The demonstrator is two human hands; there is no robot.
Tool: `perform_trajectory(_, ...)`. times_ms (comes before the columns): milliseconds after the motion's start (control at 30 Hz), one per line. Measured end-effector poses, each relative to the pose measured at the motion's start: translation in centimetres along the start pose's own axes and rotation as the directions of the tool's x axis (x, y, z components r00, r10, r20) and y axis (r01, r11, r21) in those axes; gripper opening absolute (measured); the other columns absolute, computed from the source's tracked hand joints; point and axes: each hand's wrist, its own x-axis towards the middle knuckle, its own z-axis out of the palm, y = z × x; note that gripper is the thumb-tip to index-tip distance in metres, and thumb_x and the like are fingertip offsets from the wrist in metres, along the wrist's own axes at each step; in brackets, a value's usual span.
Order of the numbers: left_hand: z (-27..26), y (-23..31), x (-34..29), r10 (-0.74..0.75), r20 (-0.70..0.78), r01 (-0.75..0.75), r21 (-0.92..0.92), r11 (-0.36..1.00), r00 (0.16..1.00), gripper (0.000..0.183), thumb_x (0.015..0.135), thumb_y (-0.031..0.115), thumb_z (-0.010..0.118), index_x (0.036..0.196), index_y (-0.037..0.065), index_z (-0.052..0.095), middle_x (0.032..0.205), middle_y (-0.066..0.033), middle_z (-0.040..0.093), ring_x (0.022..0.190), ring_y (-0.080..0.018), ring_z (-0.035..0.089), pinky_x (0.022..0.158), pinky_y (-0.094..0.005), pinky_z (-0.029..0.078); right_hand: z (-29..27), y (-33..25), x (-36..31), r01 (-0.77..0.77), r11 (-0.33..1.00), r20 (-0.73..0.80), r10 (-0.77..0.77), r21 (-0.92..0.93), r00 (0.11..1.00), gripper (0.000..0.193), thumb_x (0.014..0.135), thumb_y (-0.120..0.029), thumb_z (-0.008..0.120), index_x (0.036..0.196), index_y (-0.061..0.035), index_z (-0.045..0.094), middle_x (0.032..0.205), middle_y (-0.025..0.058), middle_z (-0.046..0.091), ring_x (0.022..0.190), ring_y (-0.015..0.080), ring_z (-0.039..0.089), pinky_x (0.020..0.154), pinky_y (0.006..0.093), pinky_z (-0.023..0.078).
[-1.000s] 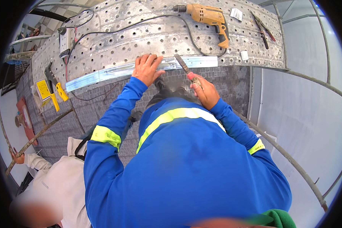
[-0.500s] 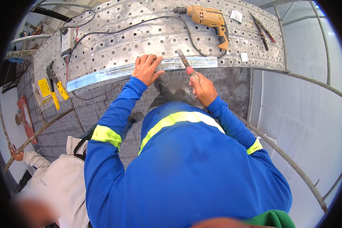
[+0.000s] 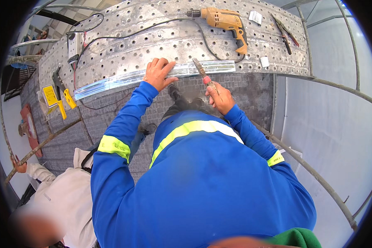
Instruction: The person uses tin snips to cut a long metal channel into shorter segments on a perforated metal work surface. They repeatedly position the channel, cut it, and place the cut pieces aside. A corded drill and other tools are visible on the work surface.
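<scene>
A long, shiny metal profile (image 3: 124, 78) lies along the near edge of the perforated metal platform (image 3: 132, 49). My left hand (image 3: 156, 74) spans it, fingertips over its far edge and thumb along its near side. Wrapped in my right hand (image 3: 222, 98) is a flat-bladed hand tool (image 3: 199, 68) with a red collar and worn handle; its exact kind is unclear. The blade overlaps the profile, right of my left hand. Whether it touches the metal I cannot tell.
Beyond lie a yellow drill (image 3: 225, 18), pliers (image 3: 282, 35), and a power strip (image 3: 73, 47). Yellow-handled snips (image 3: 63, 93) hang at the left end. Scaffold tubes (image 3: 314, 171) border both sides. Another person in beige (image 3: 66, 194) stands at lower left.
The tool in my right hand has tipped slightly down, its blade tip now closer to the profile. My left hand stays on the metal, shifted barely.
</scene>
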Motion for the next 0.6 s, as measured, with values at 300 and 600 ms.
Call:
perform_trajectory(300, -2.1, 0.0, 2.6, 0.060, 0.060, -0.068, 0.138, 0.988, 0.996, 0.031, 0.095, 0.039, 0.068, 0.111, 0.013, 0.069, 0.104, -0.0030, 0.065, 0.099, -0.0249, 0.061, 0.085, -0.0399, 0.052, -1.5, -1.5, -0.4, 0.285, 0.959, -0.076, -0.284, 0.000, 0.956, 0.039, 0.108, -0.037, 0.051, 0.117, -0.0015, 0.062, 0.086, 0.0041, 0.064, 0.066, 0.0092, 0.057, 0.056, 0.0268, 0.050)
perform_trajectory(600, -2.2, 0.0, 3.3, 0.010, 0.137, -0.039, 0.206, 0.978, 0.991, 0.029, 0.099, 0.039, 0.063, 0.105, 0.011, 0.065, 0.105, -0.0044, 0.062, 0.101, -0.0254, 0.061, 0.084, -0.0409, 0.054, 0.7, 0.6, 0.9, 0.155, 0.984, -0.168, -0.138, 0.093, 0.976, 0.039, 0.108, -0.035, 0.050, 0.125, -0.0004, 0.060, 0.090, 0.0042, 0.065, 0.068, 0.0090, 0.058, 0.058, 0.0268, 0.051)
